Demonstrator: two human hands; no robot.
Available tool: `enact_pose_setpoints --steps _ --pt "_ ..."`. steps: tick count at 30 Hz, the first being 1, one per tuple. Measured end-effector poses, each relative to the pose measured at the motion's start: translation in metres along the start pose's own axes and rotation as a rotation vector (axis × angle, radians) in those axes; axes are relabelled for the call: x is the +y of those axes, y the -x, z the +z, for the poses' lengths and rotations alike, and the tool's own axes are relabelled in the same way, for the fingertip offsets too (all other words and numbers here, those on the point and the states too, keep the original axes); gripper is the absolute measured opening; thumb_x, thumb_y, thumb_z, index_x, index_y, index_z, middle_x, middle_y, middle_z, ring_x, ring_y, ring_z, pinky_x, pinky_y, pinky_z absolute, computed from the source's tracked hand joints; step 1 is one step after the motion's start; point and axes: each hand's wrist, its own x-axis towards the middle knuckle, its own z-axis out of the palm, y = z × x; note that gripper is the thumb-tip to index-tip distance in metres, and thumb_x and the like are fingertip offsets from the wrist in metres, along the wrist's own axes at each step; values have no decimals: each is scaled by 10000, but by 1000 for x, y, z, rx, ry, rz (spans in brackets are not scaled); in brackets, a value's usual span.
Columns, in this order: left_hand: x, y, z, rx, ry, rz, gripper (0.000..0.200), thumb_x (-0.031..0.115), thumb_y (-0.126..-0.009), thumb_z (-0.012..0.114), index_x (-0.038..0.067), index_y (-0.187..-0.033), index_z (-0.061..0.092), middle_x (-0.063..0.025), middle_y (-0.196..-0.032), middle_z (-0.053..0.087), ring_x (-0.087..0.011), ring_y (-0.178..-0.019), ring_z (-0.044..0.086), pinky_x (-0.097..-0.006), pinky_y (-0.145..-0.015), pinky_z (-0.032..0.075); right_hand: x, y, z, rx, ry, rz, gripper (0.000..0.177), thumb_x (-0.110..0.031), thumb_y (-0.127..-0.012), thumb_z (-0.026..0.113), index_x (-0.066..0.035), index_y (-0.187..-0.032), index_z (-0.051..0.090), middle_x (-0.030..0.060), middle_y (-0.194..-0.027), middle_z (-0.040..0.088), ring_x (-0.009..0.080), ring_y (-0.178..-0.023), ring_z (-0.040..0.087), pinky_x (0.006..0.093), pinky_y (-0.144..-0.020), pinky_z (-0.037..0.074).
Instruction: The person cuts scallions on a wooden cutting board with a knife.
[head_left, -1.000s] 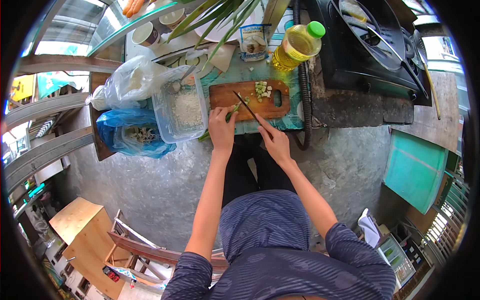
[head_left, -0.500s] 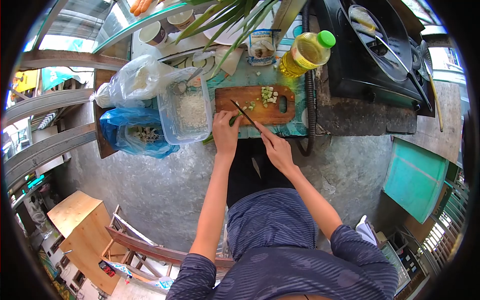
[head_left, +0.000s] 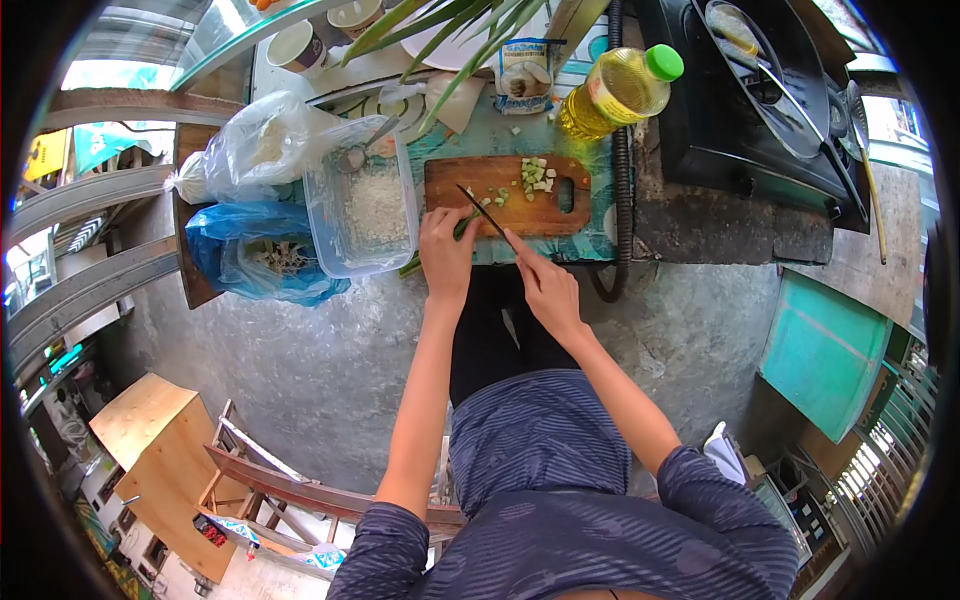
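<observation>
My left hand [head_left: 446, 252] is closed around a green onion stalk [head_left: 462, 227] at the near edge of the wooden cutting board [head_left: 455, 174]. Part of the stalk's green length sticks out below that hand, beside the plastic tub. In my right hand [head_left: 549, 290] is the handle of a knife [head_left: 484, 211], its dark blade slanting up and left over the board, close to my left fingertips. Chopped green and white pieces [head_left: 537, 176] form a small heap near the board's handle hole, with a few scattered nearer the blade.
Left of the board stands a clear tub [head_left: 319, 222] of white powder [head_left: 375, 208] with a spoon [head_left: 378, 136]. Beside it lie a white plastic bag [head_left: 262, 145] and a blue one [head_left: 225, 250]. An oil bottle [head_left: 615, 95], foil packet [head_left: 524, 75] and black stove [head_left: 705, 150] stand beyond.
The whole view has shifted slightly, moving the board and tub a little up and left. Both hands keep nearly the same hold and place at the board.
</observation>
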Motion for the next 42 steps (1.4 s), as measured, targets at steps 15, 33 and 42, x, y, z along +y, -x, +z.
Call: enact_pose_setpoints --steps 15,33,42 --pt "-2 -4 1 -4 -8 21 182 83 -785 787 2 -943 749 -117 -870 673 -306 -867 621 -407 -760 483 -1 -8 -3 -122 -74 105 476 -187 -996 543 -320 -1451 505 158 -878 718 363 -716 673 420 -597 512" --pt "-1 -4 -1 -5 26 13 156 81 -809 769 -1 -940 742 -119 -882 675 -308 -869 628 -406 -770 483 2 1 13 73 307 -109 573 -172 -951 612 -352 -1476 467 61 -741 612 275 -494 589 373 -420 464" --pt "0 0 0 -1 -15 23 150 92 -829 743 23 -961 730 -98 -917 673 -303 -928 612 -414 -810 491 3 -5 18 84 245 -89 546 -183 -950 618 -357 -1454 501 50 -704 572 259 -490 584 370 -416 449"
